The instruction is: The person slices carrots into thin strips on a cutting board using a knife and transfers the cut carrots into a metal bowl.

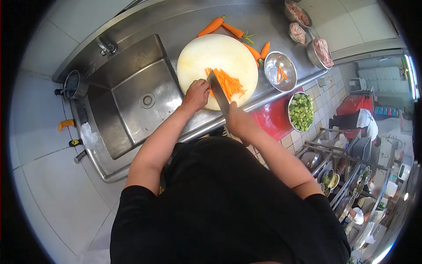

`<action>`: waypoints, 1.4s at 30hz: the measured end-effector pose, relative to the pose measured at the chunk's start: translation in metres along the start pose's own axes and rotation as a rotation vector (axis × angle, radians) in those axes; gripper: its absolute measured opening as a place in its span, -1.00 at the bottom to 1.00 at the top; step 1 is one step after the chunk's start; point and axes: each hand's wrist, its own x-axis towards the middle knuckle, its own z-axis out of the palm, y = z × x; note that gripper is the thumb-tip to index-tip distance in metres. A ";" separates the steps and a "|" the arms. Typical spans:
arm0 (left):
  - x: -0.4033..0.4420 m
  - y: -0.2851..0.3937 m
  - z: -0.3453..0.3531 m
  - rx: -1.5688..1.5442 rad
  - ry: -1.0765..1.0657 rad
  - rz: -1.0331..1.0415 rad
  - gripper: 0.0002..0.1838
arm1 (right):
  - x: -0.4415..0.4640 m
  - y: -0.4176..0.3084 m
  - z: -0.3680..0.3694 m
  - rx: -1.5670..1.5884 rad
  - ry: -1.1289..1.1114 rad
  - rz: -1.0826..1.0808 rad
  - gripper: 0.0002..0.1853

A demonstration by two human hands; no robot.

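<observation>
A cleaver (pixel 218 92) stands on edge over a round white cutting board (pixel 189 57), its handle in my closed right hand (pixel 241 121). To the left of the blade, my left hand (pixel 198 93) has its fingers curled and pressed down on a carrot piece (pixel 211 93), mostly hidden under them. Thin carrot strips (pixel 232 83) lie in a pile against the blade's right side. Whole carrots (pixel 211 26) rest behind the board. At its right is a steel bowl (pixel 288 66) with a few carrot strips inside.
A steel sink (pixel 127 105) with a faucet (pixel 105 46) lies left of the board. Bowls of raw meat (pixel 323 50) stand at the counter's far right. Lower down, a bowl of chopped green vegetables (pixel 301 112) sits by a red surface (pixel 272 116). Other people (pixel 367 123) are farther right.
</observation>
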 end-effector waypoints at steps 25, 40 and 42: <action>0.000 -0.005 0.003 0.006 -0.008 0.015 -0.88 | 0.020 0.005 0.021 0.035 0.021 0.004 -0.67; -0.001 -0.012 -0.032 0.014 -0.170 -0.064 -0.84 | 0.006 -0.008 0.006 -0.011 0.027 -0.013 -0.61; 0.002 -0.014 -0.028 0.001 -0.159 -0.036 -0.86 | 0.017 -0.004 0.015 -0.011 0.057 -0.028 -0.62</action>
